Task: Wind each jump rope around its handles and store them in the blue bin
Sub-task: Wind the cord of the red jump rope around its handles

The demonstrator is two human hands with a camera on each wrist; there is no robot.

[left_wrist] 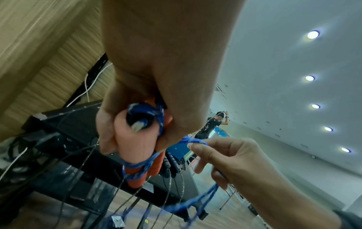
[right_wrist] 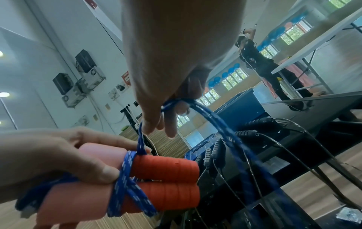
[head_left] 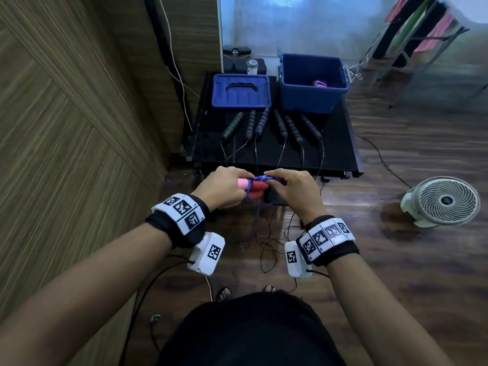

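Here the left hand (head_left: 221, 187) grips two orange handles (right_wrist: 166, 182) at frame centre, the right hand (head_left: 290, 191) pinches the blue rope (right_wrist: 215, 124), and six black handles (head_left: 269, 125) lie above.

Head view looks steeply down; both wrist views look up close at the same handles (right_wrist: 164, 182).

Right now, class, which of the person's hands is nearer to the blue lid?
Left. The left hand is almost straight in front of the lid; the right hand sits further off, nearer the bin.
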